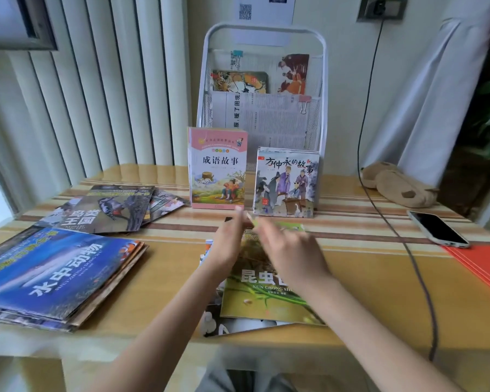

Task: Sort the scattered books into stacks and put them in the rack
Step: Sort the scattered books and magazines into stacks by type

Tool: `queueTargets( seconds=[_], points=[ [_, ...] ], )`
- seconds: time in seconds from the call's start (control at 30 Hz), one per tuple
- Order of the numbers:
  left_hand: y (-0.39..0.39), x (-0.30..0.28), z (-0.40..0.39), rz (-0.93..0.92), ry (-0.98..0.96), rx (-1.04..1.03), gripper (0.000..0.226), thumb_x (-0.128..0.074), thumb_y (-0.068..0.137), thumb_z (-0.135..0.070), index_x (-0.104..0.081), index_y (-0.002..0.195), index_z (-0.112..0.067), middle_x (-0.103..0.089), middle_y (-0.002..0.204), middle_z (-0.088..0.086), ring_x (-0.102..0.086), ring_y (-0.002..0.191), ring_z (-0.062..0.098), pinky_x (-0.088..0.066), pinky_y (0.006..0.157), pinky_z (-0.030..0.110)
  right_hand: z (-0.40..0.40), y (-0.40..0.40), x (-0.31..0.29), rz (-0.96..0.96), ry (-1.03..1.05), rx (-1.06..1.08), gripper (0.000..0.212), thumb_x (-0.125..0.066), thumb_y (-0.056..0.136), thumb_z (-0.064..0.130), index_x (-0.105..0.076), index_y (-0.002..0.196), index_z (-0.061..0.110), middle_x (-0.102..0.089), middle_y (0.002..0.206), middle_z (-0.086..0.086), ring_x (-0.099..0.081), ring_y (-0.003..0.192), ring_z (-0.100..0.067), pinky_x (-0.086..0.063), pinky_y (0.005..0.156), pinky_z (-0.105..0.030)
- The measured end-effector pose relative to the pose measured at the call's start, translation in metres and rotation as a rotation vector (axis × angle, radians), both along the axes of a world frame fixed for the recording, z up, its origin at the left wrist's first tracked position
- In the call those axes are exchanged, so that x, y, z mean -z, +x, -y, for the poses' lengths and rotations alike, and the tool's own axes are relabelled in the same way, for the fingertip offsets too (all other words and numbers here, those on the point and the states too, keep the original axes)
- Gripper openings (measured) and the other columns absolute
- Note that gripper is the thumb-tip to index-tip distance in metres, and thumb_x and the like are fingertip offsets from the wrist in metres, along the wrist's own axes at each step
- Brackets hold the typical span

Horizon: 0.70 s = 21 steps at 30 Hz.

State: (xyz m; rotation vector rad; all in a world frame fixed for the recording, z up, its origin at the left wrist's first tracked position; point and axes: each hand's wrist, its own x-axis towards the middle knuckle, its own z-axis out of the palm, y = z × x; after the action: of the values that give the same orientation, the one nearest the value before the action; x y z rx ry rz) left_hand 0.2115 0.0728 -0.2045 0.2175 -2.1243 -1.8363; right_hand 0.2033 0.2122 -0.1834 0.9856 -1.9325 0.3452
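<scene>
Left hand point(229, 240): we see it over the far edge of the green insect book point(263, 290); fingers point(239, 219) stretched forward. Motion blur hides whether they pinch anything; we cannot tell.
Right hand point(290, 250): just beside the left hand, over the same book; fingers point(262, 226) spread and blurred. Hold state: we cannot tell.
Green insect book: flat on the worktop point(167, 278) directly beneath both hands, topmost on a small pile.
Pink book point(217, 168): upright just beyond the fingers, against the rack point(263, 89).
Story book point(286, 182): upright, right of the pink book, also just beyond the fingers.
Rack: white wire, behind both upright books; we note clipped papers and picture cards in its pockets.
Bird book pile point(105, 210): fanned loosely, left of the fingers and slightly farther out.
Blue sea-animal stack point(57, 275): well left of the fingers, nearer to us.
Phone point(437, 229): face up, well right of the fingers, a cable point(402, 241) running past it.
Red folder point(481, 264): at the worktop's right edge.
</scene>
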Motion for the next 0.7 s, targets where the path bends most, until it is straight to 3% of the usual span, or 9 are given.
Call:
queueTargets(
  seconds=[0.07, 0.17, 0.23, 0.3, 0.37, 0.5, 0.6, 0.67, 0.7],
  points=[
    [-0.004, -0.007, 0.008, 0.136, 0.553, 0.076, 0.066, -0.026, 0.098, -0.054, -0.068, 0.080, -0.007, -0.068, 0.065, 0.010, -0.063, 0.062, 0.017, -0.047, 0.051, 0.026, 0.020, 0.003, 0.014, 0.035, 0.096, -0.012, 0.035, -0.043, 0.092, 0.033, -0.072, 0.087, 0.016, -0.067, 0.057, 0.003, -0.061, 0.042, -0.013, -0.040, 0.033, -0.021],
    [-0.003, -0.005, 0.023, 0.245, 0.416, 0.024, 0.020, -0.060, 0.091, -0.015, -0.062, 0.110, -0.009, -0.063, 0.064, 0.008, -0.061, 0.048, 0.015, -0.049, 0.047, 0.021, 0.036, 0.001, 0.021, 0.259, 0.389, -0.071, 0.033, -0.046, 0.091, 0.042, -0.066, 0.099, 0.018, -0.070, 0.081, -0.004, -0.068, 0.070, -0.024, -0.050, 0.052, -0.029],
    [-0.007, 0.004, 0.040, 0.199, 0.393, -0.114, 0.051, -0.064, 0.082, 0.007, -0.051, 0.127, -0.014, -0.064, 0.071, 0.010, -0.062, 0.052, 0.017, -0.053, 0.052, 0.025, 0.037, -0.008, 0.015, 0.639, 0.449, -0.156, 0.040, -0.046, 0.092, 0.051, -0.055, 0.124, 0.028, -0.064, 0.118, -0.001, -0.061, 0.106, -0.024, -0.050, 0.083, -0.034],
    [-0.011, 0.007, 0.060, 0.057, 0.444, -0.162, 0.058, -0.063, 0.082, 0.009, -0.047, 0.131, -0.018, -0.065, 0.064, 0.005, -0.059, 0.045, 0.011, -0.051, 0.047, 0.023, 0.035, -0.026, 0.011, 0.929, 0.175, -0.267, 0.051, -0.048, 0.092, 0.051, -0.043, 0.138, 0.030, -0.049, 0.141, 0.004, -0.046, 0.128, -0.016, -0.037, 0.103, -0.029],
    [-0.019, 0.003, 0.079, -0.103, 0.484, -0.169, 0.055, -0.058, 0.085, 0.010, -0.046, 0.131, -0.017, -0.066, 0.057, -0.004, -0.059, 0.045, 0.006, -0.051, 0.046, 0.020, 0.038, -0.053, 0.005, 0.879, -0.039, -0.207, 0.065, -0.052, 0.092, 0.042, -0.024, 0.148, 0.024, -0.028, 0.154, 0.001, -0.029, 0.139, -0.016, -0.025, 0.110, -0.029],
    [-0.045, -0.015, 0.101, -0.260, 0.336, -0.193, 0.039, -0.056, 0.088, 0.007, -0.045, 0.117, -0.018, -0.070, 0.066, -0.008, -0.065, 0.058, 0.006, -0.055, 0.058, 0.027, 0.077, -0.094, -0.004, 1.092, -0.179, -0.236, 0.104, -0.068, 0.085, 0.024, 0.013, 0.149, 0.026, 0.000, 0.159, 0.002, -0.011, 0.143, -0.015, -0.014, 0.111, -0.029],
    [-0.078, -0.024, 0.116, -0.328, 0.130, -0.264, 0.034, -0.053, 0.091, 0.003, -0.041, 0.115, -0.019, -0.064, 0.099, 0.000, -0.064, 0.086, 0.015, -0.056, 0.077, 0.035, 0.109, -0.119, -0.008, 0.798, -0.256, -0.232, 0.089, -0.065, 0.082, -0.004, -0.017, 0.150, 0.030, -0.010, 0.158, 0.002, -0.021, 0.142, -0.016, -0.021, 0.111, -0.017],
    [-0.106, -0.016, 0.127, -0.354, -0.085, -0.364, 0.041, -0.052, 0.089, -0.001, -0.041, 0.125, -0.018, -0.051, 0.121, 0.006, -0.054, 0.111, 0.021, -0.048, 0.098, 0.045, 0.128, -0.135, 0.000, 0.723, -0.190, -0.155, 0.078, -0.057, 0.082, -0.007, -0.034, 0.144, 0.034, -0.008, 0.158, 0.004, -0.027, 0.136, -0.011, -0.016, 0.097, 0.004],
    [-0.121, -0.007, 0.133, -0.333, -0.212, -0.401, 0.052, -0.051, 0.085, 0.000, -0.039, 0.133, -0.015, -0.045, 0.129, 0.010, -0.047, 0.121, 0.025, -0.037, 0.108, 0.045, 0.136, -0.141, 0.010, 0.725, -0.133, -0.116, 0.075, -0.055, 0.084, -0.003, -0.034, 0.144, 0.038, -0.001, 0.159, 0.006, -0.022, 0.137, -0.014, -0.012, 0.101, 0.002]
  ],
)
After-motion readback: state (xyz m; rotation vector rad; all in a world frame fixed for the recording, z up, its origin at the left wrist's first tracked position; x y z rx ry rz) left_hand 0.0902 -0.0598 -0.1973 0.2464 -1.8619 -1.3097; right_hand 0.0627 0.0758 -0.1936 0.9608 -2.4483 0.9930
